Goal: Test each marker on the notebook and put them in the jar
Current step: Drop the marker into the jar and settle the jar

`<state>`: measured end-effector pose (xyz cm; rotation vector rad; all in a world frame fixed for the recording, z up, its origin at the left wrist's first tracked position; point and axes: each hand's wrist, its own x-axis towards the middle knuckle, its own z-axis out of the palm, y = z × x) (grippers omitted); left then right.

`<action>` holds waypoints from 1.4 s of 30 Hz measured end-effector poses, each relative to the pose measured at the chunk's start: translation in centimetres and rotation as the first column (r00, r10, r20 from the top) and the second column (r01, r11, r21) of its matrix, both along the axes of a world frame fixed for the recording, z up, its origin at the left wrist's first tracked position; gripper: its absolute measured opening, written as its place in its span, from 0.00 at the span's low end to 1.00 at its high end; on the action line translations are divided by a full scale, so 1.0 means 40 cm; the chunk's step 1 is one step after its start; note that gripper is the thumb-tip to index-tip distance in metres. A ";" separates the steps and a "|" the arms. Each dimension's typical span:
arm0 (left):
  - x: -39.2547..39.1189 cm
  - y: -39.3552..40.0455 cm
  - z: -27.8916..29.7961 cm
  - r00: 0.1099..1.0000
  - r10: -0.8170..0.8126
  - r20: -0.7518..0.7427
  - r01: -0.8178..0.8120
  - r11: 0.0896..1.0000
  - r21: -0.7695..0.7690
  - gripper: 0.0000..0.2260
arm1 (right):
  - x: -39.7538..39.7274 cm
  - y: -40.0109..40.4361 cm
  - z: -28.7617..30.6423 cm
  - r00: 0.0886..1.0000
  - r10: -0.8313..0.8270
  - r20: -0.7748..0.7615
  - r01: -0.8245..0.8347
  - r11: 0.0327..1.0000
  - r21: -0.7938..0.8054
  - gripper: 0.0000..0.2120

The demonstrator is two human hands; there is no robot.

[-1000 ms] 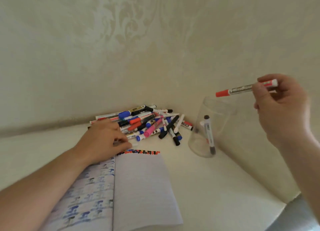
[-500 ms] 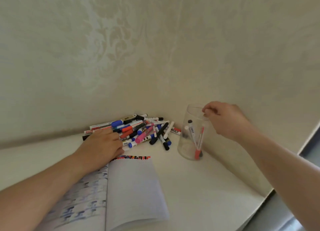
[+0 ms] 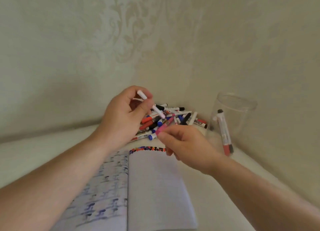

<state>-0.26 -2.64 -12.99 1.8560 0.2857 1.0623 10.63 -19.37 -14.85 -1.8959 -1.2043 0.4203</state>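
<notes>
Gripping a white marker (image 3: 150, 104), left hand (image 3: 123, 117); right hand (image 3: 183, 144) pinches pink cap (image 3: 161, 129) just below.

Both hands over the marker pile, each holding a marker piece.

Left hand (image 3: 124, 116) raised above the pile of markers (image 3: 173, 118), fingers curled round a white marker (image 3: 156, 109), its white end at the fingertips. Right hand (image 3: 183, 142) pinches a pink marker (image 3: 164, 125) by its near end, just above the notebook (image 3: 152, 187). Notebook lies open on the worktop (image 3: 216, 187); row of coloured dots (image 3: 147, 149) along top edge of right page, blue marks on left page. Clear jar (image 3: 233, 120) stands right of the pile, near the wall corner, with a few markers leaning inside.
</notes>
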 end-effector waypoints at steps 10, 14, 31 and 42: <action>0.009 0.100 -0.157 0.928 -0.146 -0.343 0.187 0.978 0.091 0.04 | 0.070 0.121 -0.083 0.820 0.100 -0.564 0.144 0.917 0.372 0.16; 0.013 0.104 -0.193 0.862 0.008 -0.507 0.253 0.861 0.442 0.04 | 0.073 0.131 -0.113 0.846 0.014 -0.533 0.205 0.914 0.350 0.15; 0.010 0.079 -0.205 0.896 0.048 -0.441 0.270 0.731 0.627 0.05 | 0.056 0.140 -0.132 0.884 0.098 -0.457 0.110 0.907 0.407 0.11; 0.010 0.088 -0.207 0.835 0.070 -0.546 0.295 0.781 0.551 0.18 | 0.077 0.130 -0.133 0.863 0.167 -0.477 0.001 0.943 0.333 0.12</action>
